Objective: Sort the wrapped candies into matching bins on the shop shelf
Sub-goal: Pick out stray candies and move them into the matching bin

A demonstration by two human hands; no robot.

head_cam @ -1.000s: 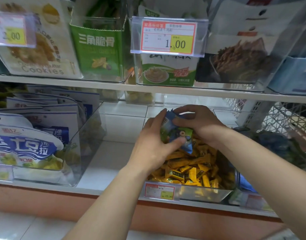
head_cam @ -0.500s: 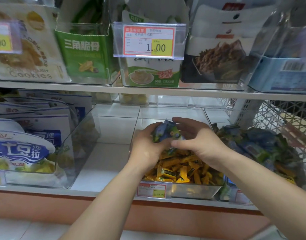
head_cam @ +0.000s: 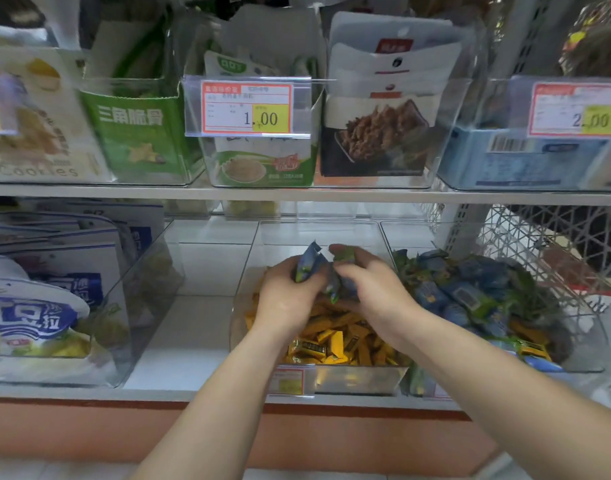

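Blue-green wrapped candies (head_cam: 309,266): light, crinkly film, probably slippery when bunched, so best cupped or pinched at the sealed ends. They sit centre frame, above the yellow candies (head_cam: 335,341). The left hand (head_cam: 286,296) curls round several. The right hand (head_cam: 369,289) pinches others, touching the same cluster. The matching blue pile (head_cam: 470,292) lies just right.

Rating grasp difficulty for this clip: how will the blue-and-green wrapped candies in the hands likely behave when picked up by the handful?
Probably light: the left hand and right hand each hold a few blue-and-green candies at once. They look glossy, with loose crimped ends sticking out, so one may slip free. Pillow-shaped, they seem unlikely to roll.
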